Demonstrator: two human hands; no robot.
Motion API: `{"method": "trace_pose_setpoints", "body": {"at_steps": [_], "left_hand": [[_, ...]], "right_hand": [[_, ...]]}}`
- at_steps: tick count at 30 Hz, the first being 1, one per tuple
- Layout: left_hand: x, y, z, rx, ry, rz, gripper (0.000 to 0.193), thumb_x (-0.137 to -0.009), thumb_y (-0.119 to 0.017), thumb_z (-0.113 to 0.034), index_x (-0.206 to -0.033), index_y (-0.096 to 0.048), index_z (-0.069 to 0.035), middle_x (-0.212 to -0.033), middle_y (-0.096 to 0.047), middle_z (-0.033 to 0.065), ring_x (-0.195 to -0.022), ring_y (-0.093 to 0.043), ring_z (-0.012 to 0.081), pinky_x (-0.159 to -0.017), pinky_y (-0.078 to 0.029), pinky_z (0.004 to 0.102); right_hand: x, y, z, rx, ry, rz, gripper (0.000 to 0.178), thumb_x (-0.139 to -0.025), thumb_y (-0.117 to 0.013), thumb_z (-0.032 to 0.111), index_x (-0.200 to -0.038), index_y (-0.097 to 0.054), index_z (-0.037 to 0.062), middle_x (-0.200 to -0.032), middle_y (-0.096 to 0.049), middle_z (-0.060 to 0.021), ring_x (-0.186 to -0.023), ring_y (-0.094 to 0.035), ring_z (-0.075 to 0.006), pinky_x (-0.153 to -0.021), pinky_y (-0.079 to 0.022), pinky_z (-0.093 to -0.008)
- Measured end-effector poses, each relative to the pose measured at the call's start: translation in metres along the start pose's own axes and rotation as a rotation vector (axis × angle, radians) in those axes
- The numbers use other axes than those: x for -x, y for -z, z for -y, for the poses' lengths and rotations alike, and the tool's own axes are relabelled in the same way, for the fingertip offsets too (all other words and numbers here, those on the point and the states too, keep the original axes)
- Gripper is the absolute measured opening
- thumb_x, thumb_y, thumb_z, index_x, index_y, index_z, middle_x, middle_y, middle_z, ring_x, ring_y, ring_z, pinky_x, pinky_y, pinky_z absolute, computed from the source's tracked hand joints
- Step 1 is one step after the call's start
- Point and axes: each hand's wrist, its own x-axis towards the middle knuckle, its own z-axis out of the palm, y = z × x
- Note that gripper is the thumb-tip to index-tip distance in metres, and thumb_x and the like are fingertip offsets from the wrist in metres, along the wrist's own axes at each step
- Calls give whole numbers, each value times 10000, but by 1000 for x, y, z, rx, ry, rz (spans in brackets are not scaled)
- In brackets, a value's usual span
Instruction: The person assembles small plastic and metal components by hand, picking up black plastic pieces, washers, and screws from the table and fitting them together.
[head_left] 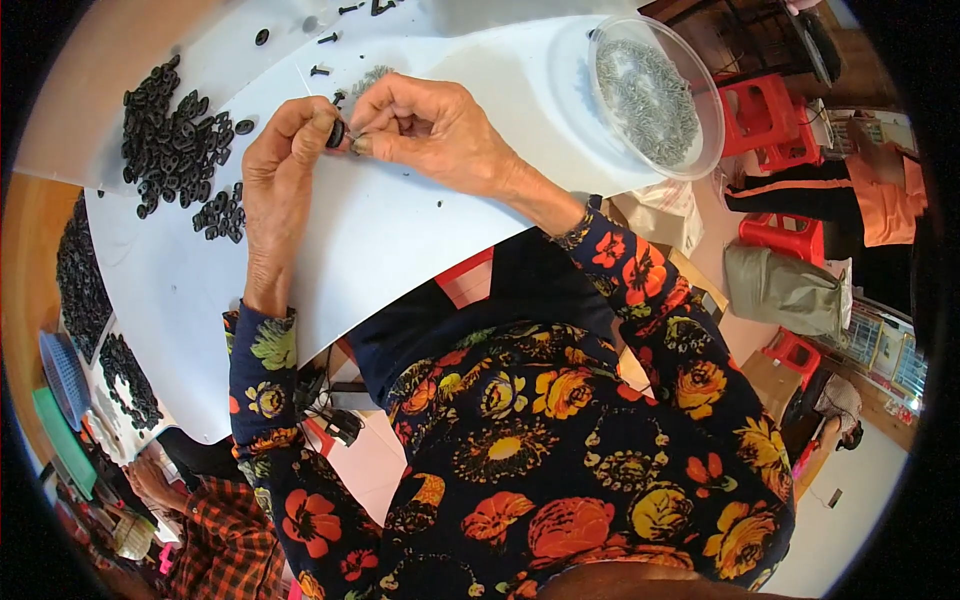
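Note:
My left hand (pixel 285 160) pinches a small black oval part (pixel 337 134) between thumb and fingertips, above the white table. Close against it, my right hand (pixel 435 130) has its thumb and forefinger pressed together beside the part. Whatever those right fingertips hold is too small to make out. Just beyond the hands lies a little heap of silvery metal pieces (pixel 373 78). Several black peg-like pieces (pixel 320 71) are scattered farther back. To the left of my left hand spreads a large pile of black oval parts (pixel 175 140), with a smaller cluster (pixel 220 214) nearer to me.
A round clear tub (pixel 719 125) of fine silvery pieces (pixel 648 105) stands at the table's right. More black parts (pixel 84 280) lie at far left, near a blue basket (pixel 64 378). Another person in a checked sleeve (pixel 225 520) sits at lower left. Red stools (pixel 760 115) stand at right.

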Motion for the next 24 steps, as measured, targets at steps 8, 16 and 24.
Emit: {"method": "trace_pose_setpoints", "body": {"at_steps": [8,16,24], "left_hand": [[-3,6,6,-90,-25,50,139,-923,-557,-129,-978,-621,-19,-822,-578,-33,-777,-504,62,-723,-410,198],[1,-6,-7,-187,-94,-34,196,-948,-509,-169,-990,-604,-3,-853,-577,-12,-780,-499,72,-723,-405,204],[6,-5,-6,-185,28,84,299,-961,-444,-239,-924,-585,22,-681,-532,14,-669,-465,80,-656,-398,227]], "right_hand": [[0,-1,-1,35,8,21,146,-826,-652,56,-964,-606,55,-771,-611,38,-693,-521,-12,-633,-437,-181],[1,-3,2,-70,-13,-10,149,-836,-641,48,-972,-582,35,-805,-589,35,-725,-517,-27,-654,-439,-190],[1,-2,-1,-186,65,-70,157,-847,-646,76,-965,-574,2,-949,-566,3,-734,-520,-47,-679,-459,-204]]}}
